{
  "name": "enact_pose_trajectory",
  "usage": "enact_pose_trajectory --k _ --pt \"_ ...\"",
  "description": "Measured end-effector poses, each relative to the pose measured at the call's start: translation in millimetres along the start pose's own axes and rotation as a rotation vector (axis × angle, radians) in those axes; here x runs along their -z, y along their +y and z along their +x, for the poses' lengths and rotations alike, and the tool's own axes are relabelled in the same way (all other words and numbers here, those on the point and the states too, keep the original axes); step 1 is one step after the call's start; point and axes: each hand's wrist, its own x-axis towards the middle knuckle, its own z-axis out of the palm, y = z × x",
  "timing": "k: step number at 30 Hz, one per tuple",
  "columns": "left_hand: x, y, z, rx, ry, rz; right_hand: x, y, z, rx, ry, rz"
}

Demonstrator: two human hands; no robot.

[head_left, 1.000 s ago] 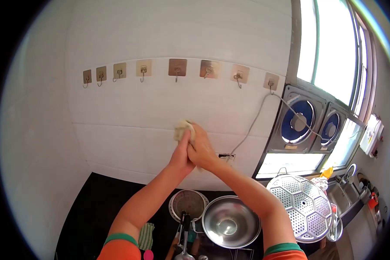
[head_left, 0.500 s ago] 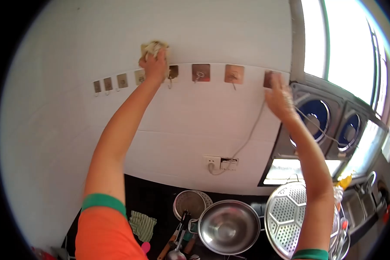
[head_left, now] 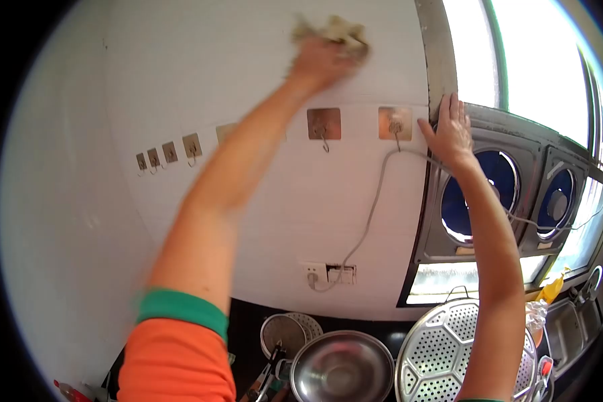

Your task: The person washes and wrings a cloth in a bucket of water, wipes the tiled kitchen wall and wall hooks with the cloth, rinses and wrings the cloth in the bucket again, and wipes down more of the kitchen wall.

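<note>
- Upper centre: left hand, fingers clutching a bunched cloth by the wall.
- Upper right: right hand, fingers spread against the window frame, probably for balance.

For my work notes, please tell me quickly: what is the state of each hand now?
Left hand: closed, holding the cloth.
Right hand: open, at the window frame, nothing visibly held.

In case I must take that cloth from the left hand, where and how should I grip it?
Probably pinch the bunched folds of the cloth above the left hand, coming from the picture's upper right. They jut out beyond the hand there, and such loose, crumpled fabric should gather easily. Blur hides its exact edges.
</note>
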Motion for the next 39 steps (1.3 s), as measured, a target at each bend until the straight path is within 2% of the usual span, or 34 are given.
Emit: enact_pose_trajectory --k 1,3,4,7,8,10,12,15,18,20,21,23,26,28,30,32,35,37,38,39 --pt "-15 16 10 -0.126 0.058 0.104 -2 0 0 -0.016 0.019 -0.015" --pt "-15 57 9 -0.102 0.07 0.092 -7 -3 -2 -0.042 0.035 -0.042" --pt "-19 52 13 -0.165 0.091 0.154 -7 -3 -4 -0.041 0.048 -0.029" --pt "0 33 17 0.009 0.02 0.135 -14 2 -4 -0.004 0.116 -0.019" --pt "1 19 18 0.115 0.065 0.15 -16 4 -4 0.008 0.14 -0.013" --pt "25 4 30 0.348 -0.1 0.11 -15 6 -4 0.02 0.131 -0.018" --pt "20 -37 43 0.595 -0.065 0.063 -14 7 -4 0.02 0.127 -0.013" --pt "44 -31 39 0.689 -0.141 0.354 -17 11 -6 0.011 0.163 0.001" --pt "20 -30 29 0.368 -0.163 0.309 -26 10 -7 0.028 0.27 0.034" --pt "2 3 16 0.196 -0.03 0.058 -25 9 -7 0.009 0.281 0.022" --pt "-19 1 15 -0.121 0.099 0.205 -24 7 -5 -0.001 0.288 0.015" --pt "-9 31 22 -0.17 0.096 0.257 -26 8 -6 0.023 0.368 -0.006" --pt "15 17 51 0.209 -0.128 0.115 -30 6 -10 0.036 0.427 -0.016" --pt "41 -9 71 0.617 -0.302 -0.074 -28 11 -8 0.043 0.457 -0.022" --pt "40 -44 71 0.542 -0.276 0.346 -31 10 -8 0.06 0.472 -0.013" --pt "49 -22 63 0.662 -0.235 0.584 -31 8 -6 0.05 0.473 0.013" --pt "38 -19 75 0.668 -0.276 0.503 -38 11 -10 0.027 0.472 0.016" --pt "39 4 81 0.65 -0.227 0.138 -31 6 -10 0.009 0.438 0.018" --pt "33 -2 91 0.611 -0.263 0.049 -30 7 -9 0.012 0.429 0.026" --pt "22 -2 99 0.416 -0.196 0.232 -29 7 -7 0.018 0.433 0.022"
